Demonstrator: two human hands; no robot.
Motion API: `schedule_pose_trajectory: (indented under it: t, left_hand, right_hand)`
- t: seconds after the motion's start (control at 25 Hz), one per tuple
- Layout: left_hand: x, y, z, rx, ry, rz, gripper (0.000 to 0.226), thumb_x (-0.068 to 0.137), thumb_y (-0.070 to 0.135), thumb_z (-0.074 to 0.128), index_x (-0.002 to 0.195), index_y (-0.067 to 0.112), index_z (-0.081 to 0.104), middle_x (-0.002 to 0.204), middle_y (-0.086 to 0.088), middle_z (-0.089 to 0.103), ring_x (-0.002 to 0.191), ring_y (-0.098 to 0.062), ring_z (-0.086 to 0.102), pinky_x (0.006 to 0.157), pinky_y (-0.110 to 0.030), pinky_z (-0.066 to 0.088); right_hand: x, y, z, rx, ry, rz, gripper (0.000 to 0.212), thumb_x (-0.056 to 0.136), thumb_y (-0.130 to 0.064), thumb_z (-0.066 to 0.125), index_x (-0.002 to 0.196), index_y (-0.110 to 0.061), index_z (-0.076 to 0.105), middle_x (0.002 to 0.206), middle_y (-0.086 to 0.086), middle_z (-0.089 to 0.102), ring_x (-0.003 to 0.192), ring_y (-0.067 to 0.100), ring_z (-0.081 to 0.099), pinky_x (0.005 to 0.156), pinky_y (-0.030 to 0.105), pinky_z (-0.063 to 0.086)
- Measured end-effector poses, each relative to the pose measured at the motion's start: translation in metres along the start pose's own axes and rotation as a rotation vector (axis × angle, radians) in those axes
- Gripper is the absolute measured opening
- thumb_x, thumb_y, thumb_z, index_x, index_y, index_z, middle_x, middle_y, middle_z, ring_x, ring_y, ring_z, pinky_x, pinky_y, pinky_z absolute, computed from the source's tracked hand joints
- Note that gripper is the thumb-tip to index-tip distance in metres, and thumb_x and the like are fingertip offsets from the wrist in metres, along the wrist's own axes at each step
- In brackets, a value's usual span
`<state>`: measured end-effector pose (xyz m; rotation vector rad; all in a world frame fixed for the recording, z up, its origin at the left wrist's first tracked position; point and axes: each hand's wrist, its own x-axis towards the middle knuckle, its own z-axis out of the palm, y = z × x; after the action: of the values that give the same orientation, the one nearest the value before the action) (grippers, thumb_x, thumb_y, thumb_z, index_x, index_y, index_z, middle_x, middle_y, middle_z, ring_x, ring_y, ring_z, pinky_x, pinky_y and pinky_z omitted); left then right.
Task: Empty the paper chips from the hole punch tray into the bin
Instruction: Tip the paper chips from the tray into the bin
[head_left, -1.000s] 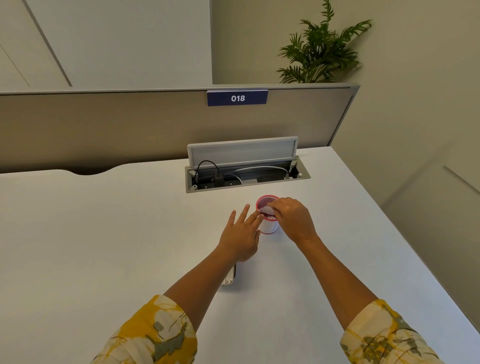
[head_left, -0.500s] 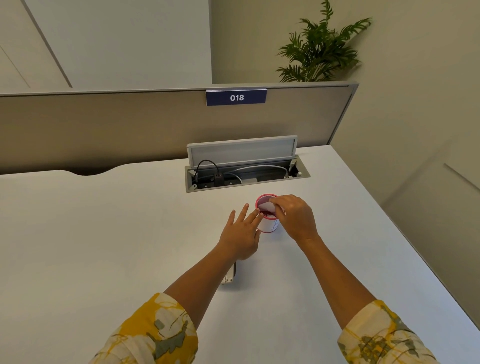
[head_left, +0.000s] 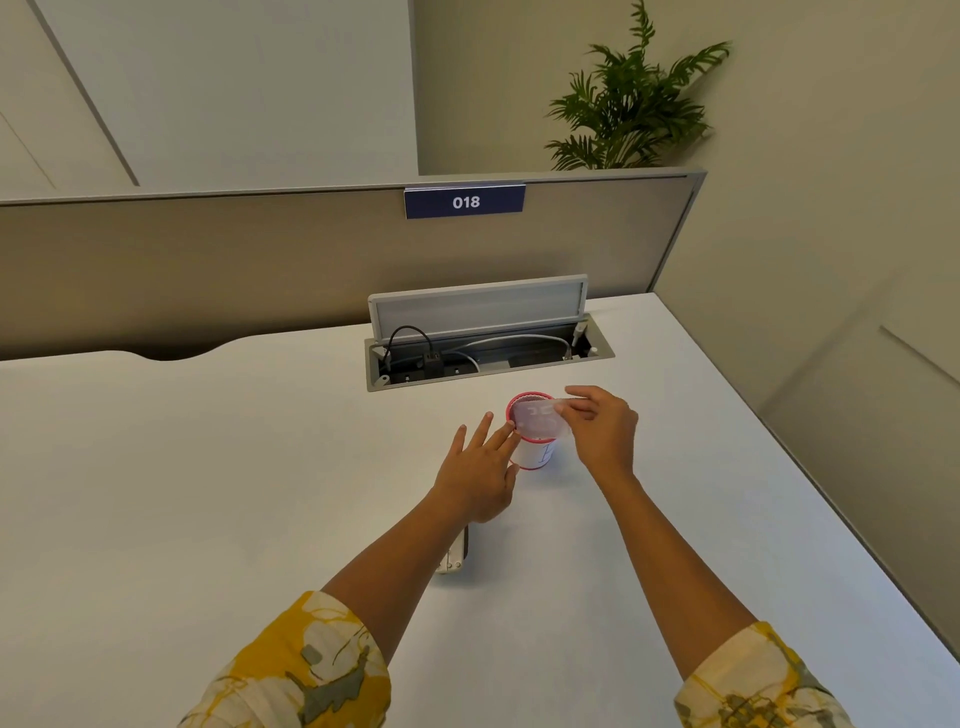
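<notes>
A: What had the right hand (head_left: 602, 431) got hold of?

B: It was pinched shut, thumb and fingers, on the right edge of the translucent tray (head_left: 537, 422), which it held tipped over the mouth of the small red-rimmed bin (head_left: 535, 454). The left hand (head_left: 480, 475) was open, fingers spread, its fingertips (head_left: 506, 430) touching the bin's left rim and the tray's left edge.

A: So which step was that?

B: The emptying itself, I'd judge. The tray sat right at the bin's opening, just near of the open cable hatch (head_left: 488, 358) on the white surface (head_left: 208, 467).

A: Were the chips out?

B: I couldn't tell; the tray was blurred and hid the bin's inside.

A: And the hole punch (head_left: 453, 558)?

B: Lying on the surface, near of the bin, mostly hidden under the left forearm.

A: The next move?

B: Probably a tap or shake, keeping the tray over the mouth, the bin steadied so it doesn't tip.
</notes>
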<state>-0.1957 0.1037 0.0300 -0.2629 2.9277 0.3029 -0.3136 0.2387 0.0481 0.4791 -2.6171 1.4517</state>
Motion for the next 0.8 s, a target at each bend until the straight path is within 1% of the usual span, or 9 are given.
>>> schedule_pose_trajectory:
  t: [0.12,0.2,0.28,0.36,0.4,0.48,0.56,0.68,0.8]
  left_hand:
    - [0.0,-0.001,0.001,0.0,-0.001,0.001,0.061,0.104,0.048,0.023,0.158,0.029,0.003,0.168,0.004,0.001,0.154,-0.026,-0.009,0.121,-0.049,-0.008]
    - [0.0,-0.001,0.002,0.002,-0.003,0.001,0.061,0.104,0.048,0.023,0.158,0.03,0.003,0.168,0.004,0.001,0.154,-0.025,-0.009,0.121,-0.049,-0.009]
    - [0.0,-0.001,0.001,0.001,-0.002,0.004,0.061,0.104,0.047,0.023,0.159,0.029,0.003,0.168,0.004,0.001,0.154,-0.025,-0.01,0.121,-0.049,-0.009]
    - [0.0,-0.001,0.002,-0.004,-0.001,0.001,0.061,0.104,0.048,0.024,0.159,0.029,0.004,0.168,0.004,0.001,0.154,-0.025,-0.01,0.121,-0.049,-0.009]
    - [0.0,-0.001,0.002,-0.005,-0.001,-0.001,0.062,0.104,0.049,0.024,0.159,0.029,0.003,0.168,0.004,0.0,0.154,-0.025,-0.01,0.121,-0.049,-0.009]
    - [0.0,0.0,0.004,-0.004,-0.001,-0.004,0.066,0.102,0.054,0.024,0.159,0.029,0.002,0.168,0.004,-0.001,0.154,-0.025,-0.011,0.121,-0.05,-0.009]
    - [0.001,0.001,0.006,-0.007,-0.002,-0.005,0.069,0.1,0.059,0.022,0.159,0.029,0.001,0.168,0.004,-0.002,0.154,-0.025,-0.011,0.122,-0.05,-0.007]
    - [0.001,0.003,0.008,-0.064,0.022,-0.023,0.07,0.099,0.061,0.023,0.159,0.029,0.004,0.168,0.005,-0.001,0.154,-0.024,-0.01,0.122,-0.05,-0.006]
    - [-0.003,0.007,0.006,-0.27,0.088,-0.076,0.064,0.101,0.056,0.028,0.157,0.028,0.016,0.168,0.004,0.01,0.155,-0.022,-0.002,0.123,-0.049,0.0]
  right_hand:
    - [0.003,0.005,-0.003,0.029,0.007,0.202,0.03,0.086,-0.018,0.072,0.113,-0.005,0.071,0.115,0.014,0.071,0.103,0.029,0.068,0.091,0.037,0.053]
    - [0.001,0.006,-0.007,0.032,0.017,0.233,0.029,0.086,-0.016,0.071,0.113,-0.004,0.071,0.115,0.015,0.071,0.103,0.029,0.068,0.091,0.038,0.053]
    - [-0.003,0.003,-0.009,0.052,0.082,0.16,0.028,0.086,-0.016,0.072,0.111,-0.004,0.071,0.113,0.013,0.072,0.098,0.026,0.069,0.087,0.032,0.054]
    - [-0.009,-0.004,-0.011,0.078,0.141,0.038,0.026,0.086,-0.018,0.072,0.109,-0.007,0.071,0.11,0.009,0.073,0.092,0.015,0.067,0.08,0.025,0.053]
    - [-0.01,-0.007,-0.011,0.073,0.135,-0.02,0.025,0.086,-0.019,0.072,0.108,-0.008,0.07,0.109,0.008,0.073,0.09,0.012,0.064,0.079,0.023,0.053]
    - [-0.011,-0.004,-0.009,0.012,0.054,-0.089,0.024,0.087,-0.022,0.071,0.107,-0.01,0.07,0.108,0.008,0.073,0.088,0.01,0.062,0.081,0.027,0.055]
    - [-0.011,-0.002,-0.007,-0.024,-0.004,-0.079,0.024,0.087,-0.024,0.07,0.107,-0.01,0.071,0.106,0.009,0.074,0.087,0.01,0.062,0.081,0.027,0.054]
    - [-0.011,-0.004,-0.007,0.053,0.109,0.028,0.025,0.087,-0.02,0.071,0.109,-0.009,0.07,0.109,0.009,0.073,0.09,0.014,0.065,0.08,0.025,0.052]
    - [-0.013,-0.003,-0.006,0.265,0.248,0.319,0.024,0.086,-0.019,0.072,0.11,-0.012,0.071,0.111,0.007,0.072,0.098,0.022,0.069,0.086,0.037,0.057]
